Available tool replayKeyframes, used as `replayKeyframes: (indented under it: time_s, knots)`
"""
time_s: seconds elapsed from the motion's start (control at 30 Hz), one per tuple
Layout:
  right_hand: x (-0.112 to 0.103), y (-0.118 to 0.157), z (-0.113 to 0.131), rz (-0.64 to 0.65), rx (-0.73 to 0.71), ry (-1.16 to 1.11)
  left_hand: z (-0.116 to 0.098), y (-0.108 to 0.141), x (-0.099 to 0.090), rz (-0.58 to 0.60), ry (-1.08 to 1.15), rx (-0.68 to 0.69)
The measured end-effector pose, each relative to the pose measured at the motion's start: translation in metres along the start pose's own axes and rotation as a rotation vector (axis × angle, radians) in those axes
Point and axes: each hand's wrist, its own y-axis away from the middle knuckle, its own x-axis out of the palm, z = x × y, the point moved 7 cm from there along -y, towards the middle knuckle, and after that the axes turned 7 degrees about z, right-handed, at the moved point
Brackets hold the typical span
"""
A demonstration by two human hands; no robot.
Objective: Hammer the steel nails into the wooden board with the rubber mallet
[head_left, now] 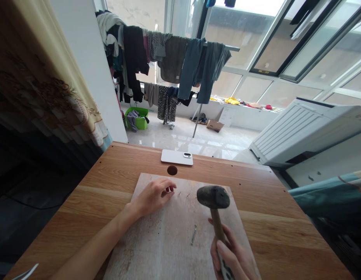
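Note:
A wooden board (165,233) lies on the table. Over its upper left part is my left hand (155,194), its fingers curled in toward the thumb. Whatever may be between the fingertips is too small or hidden to make out. Just right of them, small nails (188,195) stick up from the board in a short row. My right hand (229,251) is wrapped round the wooden handle of a hammer (213,197), whose dark head is held up above the board's right side. A loose metal nail or screw (193,235) lies on the board between my hands.
A white phone (177,157) lies near the far table edge, behind a round hole (172,170) in the wooden tabletop (273,221). Beyond stand a clothes rack with hanging laundry (174,58), a green basket (142,120) and a white ribbed cabinet-like thing (297,128).

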Motion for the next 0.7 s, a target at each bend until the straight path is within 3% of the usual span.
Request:
replayKeyframes:
  time_s: [0.1, 0.2, 0.33, 0.5, 0.7]
  knots:
    - [0.021, -0.016, 0.031, 0.152, -0.041, -0.050, 0.002, 0.000, 0.000, -0.012, 0.041, -0.009]
    - [0.039, -0.033, 0.044, 0.249, -0.100, -0.050, 0.004, 0.001, 0.001, -0.005, 0.060, -0.028]
    - [0.052, -0.044, 0.024, 0.301, -0.089, -0.059, 0.004, 0.000, 0.001, 0.000, 0.061, -0.060]
    - [0.055, -0.039, -0.005, 0.374, -0.055, -0.064, 0.001, -0.001, -0.001, 0.003, 0.073, -0.054]
    - [0.054, -0.036, -0.009, 0.314, -0.017, -0.085, 0.003, -0.001, -0.002, -0.001, 0.104, -0.055]
